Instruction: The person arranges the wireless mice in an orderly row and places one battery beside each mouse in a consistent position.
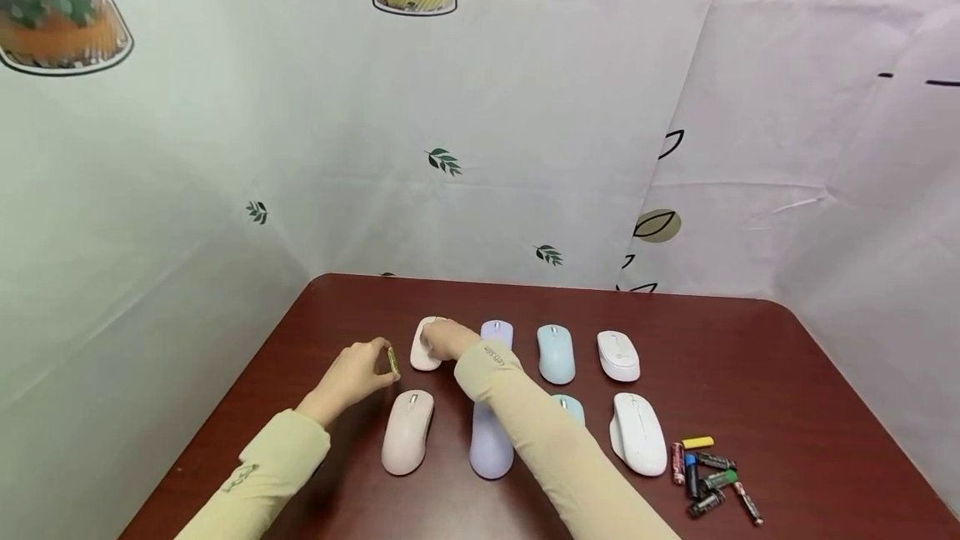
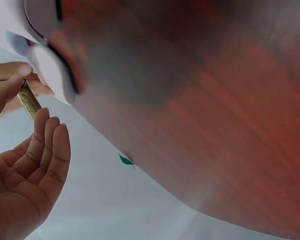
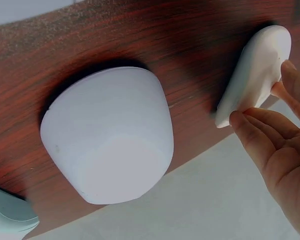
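My left hand [image 1: 354, 375] pinches a small gold battery [image 1: 393, 360] upright between thumb and fingertips, above the table at the left. In the left wrist view the same battery [image 2: 28, 101] stands between the fingertips, the other fingers bent loosely. At the back left, my right hand [image 1: 448, 339] holds an off-white computer mouse [image 1: 424, 350]. The right wrist view has thumb and fingertips against the edges of this mouse [image 3: 257, 72]; part of it is hidden. A beige mouse [image 1: 408, 432] lies in front, between the two hands.
Two lilac mice [image 1: 492, 444] lie partly under my right forearm. Further right are light-blue mice [image 1: 556, 354] and white mice [image 1: 638, 433]. Several loose batteries [image 1: 705, 473] lie in a heap at the right. A patterned cloth [image 1: 480, 107] hangs behind the dark red table [image 1: 750, 373].
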Demonstrator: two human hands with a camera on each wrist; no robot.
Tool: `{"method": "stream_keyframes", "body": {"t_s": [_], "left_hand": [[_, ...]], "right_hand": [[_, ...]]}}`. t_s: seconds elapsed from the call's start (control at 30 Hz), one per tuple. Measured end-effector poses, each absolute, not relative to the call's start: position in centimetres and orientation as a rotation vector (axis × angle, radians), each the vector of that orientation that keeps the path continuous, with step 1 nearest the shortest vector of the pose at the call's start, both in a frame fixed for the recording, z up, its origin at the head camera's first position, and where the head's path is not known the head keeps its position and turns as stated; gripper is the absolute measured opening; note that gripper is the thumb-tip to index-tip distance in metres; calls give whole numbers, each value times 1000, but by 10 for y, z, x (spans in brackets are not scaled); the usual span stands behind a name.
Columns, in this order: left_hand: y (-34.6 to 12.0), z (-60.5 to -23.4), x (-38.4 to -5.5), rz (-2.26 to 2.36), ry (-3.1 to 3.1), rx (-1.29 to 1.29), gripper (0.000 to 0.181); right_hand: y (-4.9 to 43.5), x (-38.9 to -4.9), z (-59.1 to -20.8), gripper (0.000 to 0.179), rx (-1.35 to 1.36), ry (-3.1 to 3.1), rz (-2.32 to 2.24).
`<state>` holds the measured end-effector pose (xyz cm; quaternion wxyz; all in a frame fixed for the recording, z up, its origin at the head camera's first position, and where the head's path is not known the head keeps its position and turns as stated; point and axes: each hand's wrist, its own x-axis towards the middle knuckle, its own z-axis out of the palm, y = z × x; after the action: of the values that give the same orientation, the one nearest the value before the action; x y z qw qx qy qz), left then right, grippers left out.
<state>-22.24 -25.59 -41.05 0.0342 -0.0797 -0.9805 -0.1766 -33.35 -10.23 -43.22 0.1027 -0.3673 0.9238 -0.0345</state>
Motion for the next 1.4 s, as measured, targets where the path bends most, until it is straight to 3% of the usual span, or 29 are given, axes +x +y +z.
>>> {"method": "stream_keyframes", "body": {"t_s": [0.03,0.17,0.43,0.6,0.77,1.0,1.27,1.4], "left_hand": [[-257,-411,-228,-530,-3016,-259,42],[-261,-408,-249,-454,-3033,-305,44],[-262,-411,-280,-402,-3101,-395,45],[-260,-417,-294,-381,-3079,-425,41],[-259,-425,-304,-318,-3091,-500,33],[-257,-426,-309,-305,-3126,-497,37],[-250,-423,-311,-283,-3186,-492,36],[-246,-420,-311,-292,-3183,-489,34]], "right_hand": [[-100,-320,-415,18,-1048,2723,-59],[-97,-314,-406,14,-1096,2743,-27],[-119,-357,-460,9,-1109,2766,-5],[-108,-327,-425,8,-1088,2793,17],[-101,-311,-414,11,-1123,2803,41],[-113,-347,-451,11,-1100,2728,-59],[-115,-342,-447,14,-1006,2702,-27],[-119,-369,-482,12,-1081,2751,-101]]}}
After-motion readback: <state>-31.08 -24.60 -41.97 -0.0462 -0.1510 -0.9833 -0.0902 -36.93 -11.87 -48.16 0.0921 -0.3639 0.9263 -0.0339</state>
